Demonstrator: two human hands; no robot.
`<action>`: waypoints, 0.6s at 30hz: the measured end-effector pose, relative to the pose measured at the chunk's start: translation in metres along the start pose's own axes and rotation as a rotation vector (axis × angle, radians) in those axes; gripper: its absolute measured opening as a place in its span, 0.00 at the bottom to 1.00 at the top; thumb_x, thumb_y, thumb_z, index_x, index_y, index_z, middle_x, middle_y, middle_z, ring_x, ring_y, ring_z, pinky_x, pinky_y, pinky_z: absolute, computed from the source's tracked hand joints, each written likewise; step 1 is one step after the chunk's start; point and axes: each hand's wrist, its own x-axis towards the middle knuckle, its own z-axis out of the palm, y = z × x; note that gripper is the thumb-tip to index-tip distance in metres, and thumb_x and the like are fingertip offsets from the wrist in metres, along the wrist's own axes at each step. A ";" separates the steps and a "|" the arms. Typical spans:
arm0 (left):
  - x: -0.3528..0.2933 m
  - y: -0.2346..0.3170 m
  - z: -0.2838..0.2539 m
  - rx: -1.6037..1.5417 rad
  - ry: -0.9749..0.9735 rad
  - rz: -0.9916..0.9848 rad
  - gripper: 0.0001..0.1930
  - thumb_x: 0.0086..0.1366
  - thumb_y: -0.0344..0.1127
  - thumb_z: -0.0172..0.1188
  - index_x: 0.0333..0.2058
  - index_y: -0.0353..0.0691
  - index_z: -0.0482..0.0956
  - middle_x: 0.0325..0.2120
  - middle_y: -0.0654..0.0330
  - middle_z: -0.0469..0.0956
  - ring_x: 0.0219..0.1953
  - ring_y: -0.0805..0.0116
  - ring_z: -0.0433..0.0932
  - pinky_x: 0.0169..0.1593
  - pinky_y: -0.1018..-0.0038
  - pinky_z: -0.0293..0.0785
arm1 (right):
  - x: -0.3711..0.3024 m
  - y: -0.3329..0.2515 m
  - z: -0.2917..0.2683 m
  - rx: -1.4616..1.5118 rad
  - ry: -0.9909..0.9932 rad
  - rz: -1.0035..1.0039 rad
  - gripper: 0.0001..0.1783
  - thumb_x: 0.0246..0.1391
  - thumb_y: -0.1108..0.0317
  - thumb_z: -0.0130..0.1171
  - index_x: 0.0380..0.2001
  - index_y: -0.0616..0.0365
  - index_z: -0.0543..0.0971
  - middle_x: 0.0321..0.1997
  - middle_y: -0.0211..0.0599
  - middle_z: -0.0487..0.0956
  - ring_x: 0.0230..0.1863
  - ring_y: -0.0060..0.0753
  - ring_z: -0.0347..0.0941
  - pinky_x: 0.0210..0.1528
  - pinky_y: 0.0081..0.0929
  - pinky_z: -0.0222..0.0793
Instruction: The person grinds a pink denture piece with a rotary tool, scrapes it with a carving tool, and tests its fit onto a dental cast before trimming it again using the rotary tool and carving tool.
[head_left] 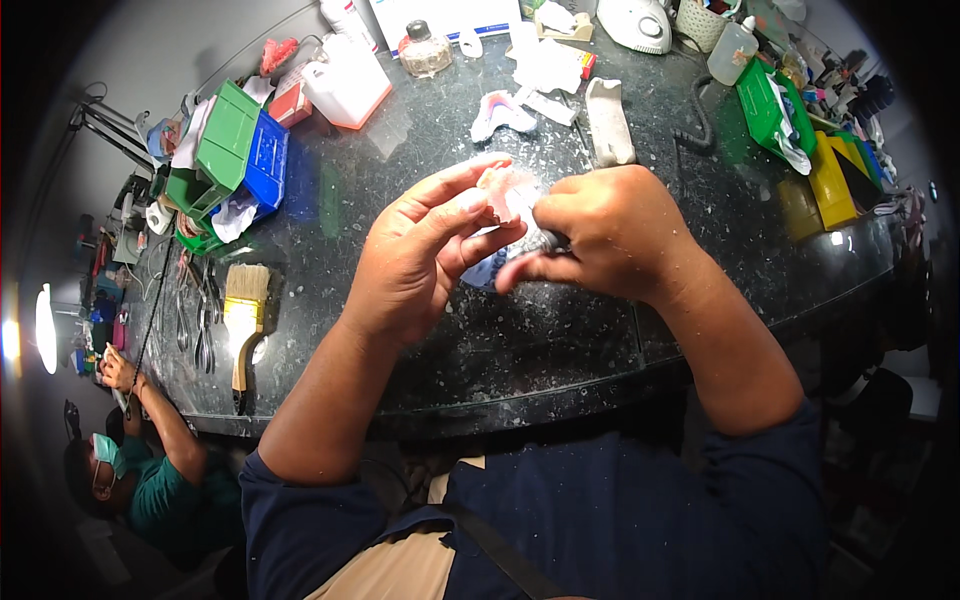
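My left hand [410,240] pinches a small pink denture plate [504,198] between thumb and fingers, above the middle of the dark workbench. Close beside it, my right hand [622,225] is curled closed, knuckles up and thumb stretched toward the plate. A greyish thing shows at its fingers, too hidden to name. Under the hands lies a blue dental piece [482,274], partly covered by them. Beyond them sits a white dental model [500,114] with a pink and purple arch. White crumbs and dust are scattered over the bench around both hands.
A paintbrush [244,320] and metal hand tools [205,330] lie left, near green and blue bins [228,140]. Behind stand a jug of pink liquid [345,85] and a glass jar [425,50]. Green and yellow bins [832,180] stand right. A masked co-worker [150,470] sits at left.
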 end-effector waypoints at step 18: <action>-0.007 0.010 0.003 -0.156 -0.102 0.257 0.26 0.72 0.26 0.63 0.67 0.35 0.72 0.56 0.47 0.80 0.58 0.56 0.85 0.70 0.51 0.82 | 0.000 0.079 -0.008 0.192 0.106 0.435 0.17 0.69 0.61 0.61 0.51 0.65 0.81 0.50 0.59 0.85 0.52 0.65 0.83 0.57 0.49 0.77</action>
